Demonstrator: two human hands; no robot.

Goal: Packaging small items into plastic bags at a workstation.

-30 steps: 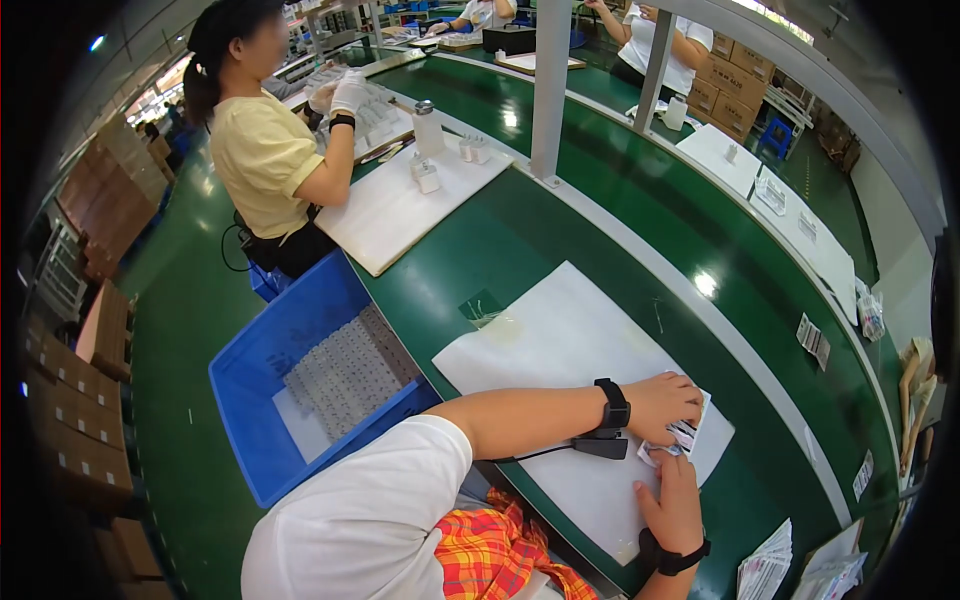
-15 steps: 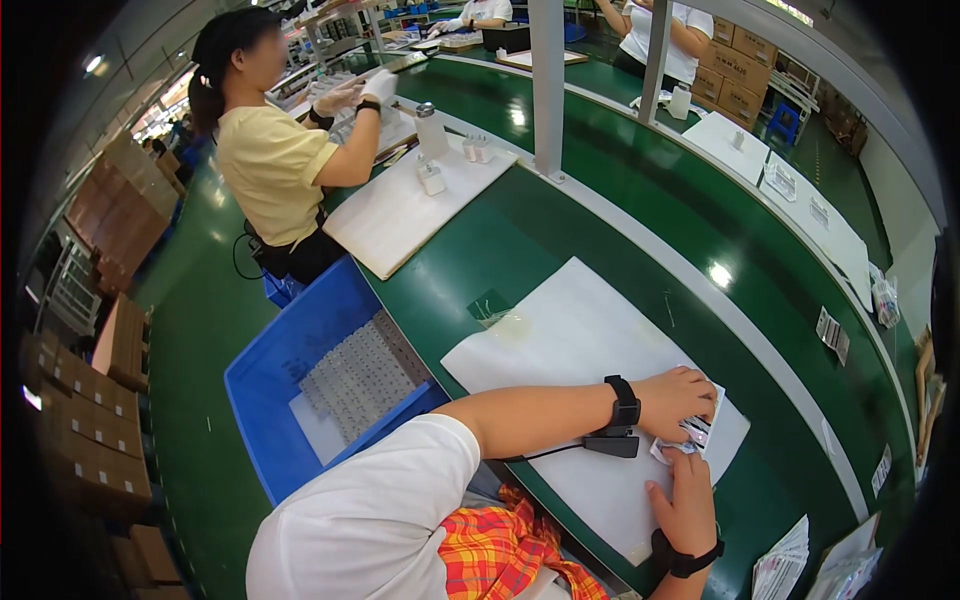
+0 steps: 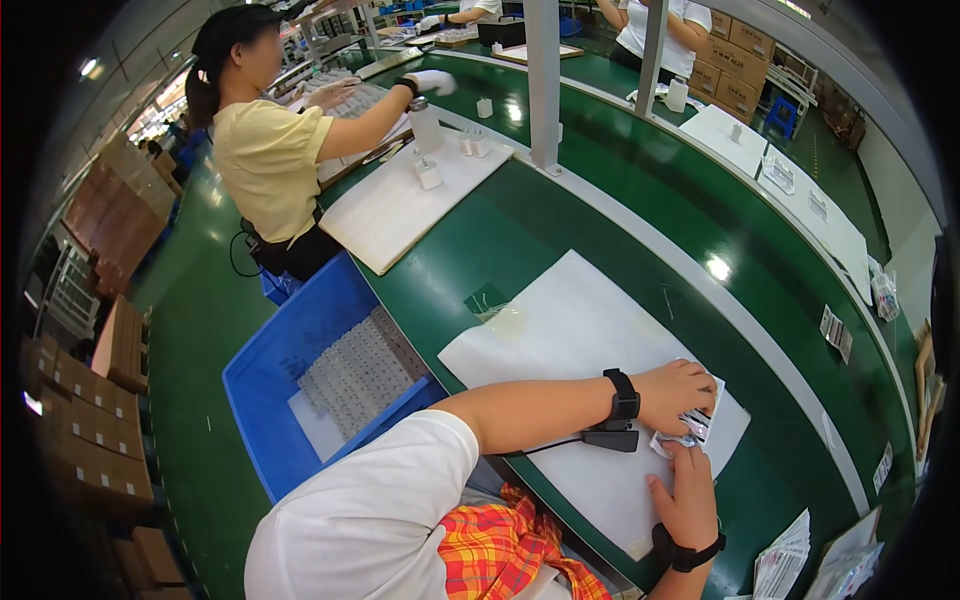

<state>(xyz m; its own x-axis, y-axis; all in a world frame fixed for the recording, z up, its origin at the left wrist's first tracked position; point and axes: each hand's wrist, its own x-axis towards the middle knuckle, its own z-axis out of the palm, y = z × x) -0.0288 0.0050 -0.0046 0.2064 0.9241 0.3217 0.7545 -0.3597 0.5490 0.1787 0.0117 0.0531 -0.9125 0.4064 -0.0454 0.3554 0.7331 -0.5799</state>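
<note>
On the white sheet (image 3: pixel 560 350), near its right-hand corner: one printed packet (image 3: pixel 699 424), white with dark and coloured markings, partly covered by the hands. Left hand (image 3: pixel 677 393): laid over the packet, fingers bent; whether they grip or merely press, cannot tell. Right hand (image 3: pixel 690 495): fingertips at the packet's near edge, thumb apart from the fingers; grip likewise cannot be told. Left strap (image 3: pixel 622 397): black, at the wrist, with a dark box (image 3: pixel 610 440) just beside. Right strap (image 3: pixel 690 553): black. Under the sheet: green table (image 3: pixel 540 235). To the right of the right wrist: fanned papers (image 3: pixel 783 562), beside clear bags (image 3: pixel 850 572). To the left, below table level: blue tub (image 3: pixel 245 410), containing rows of pale blocks (image 3: pixel 355 380). Farther off: white board (image 3: pixel 400 215), bearing a bottle (image 3: pixel 426 130); co-worker (image 3: pixel 265 170) in yellow, one gloved hand (image 3: pixel 432 83) outstretched.
</note>
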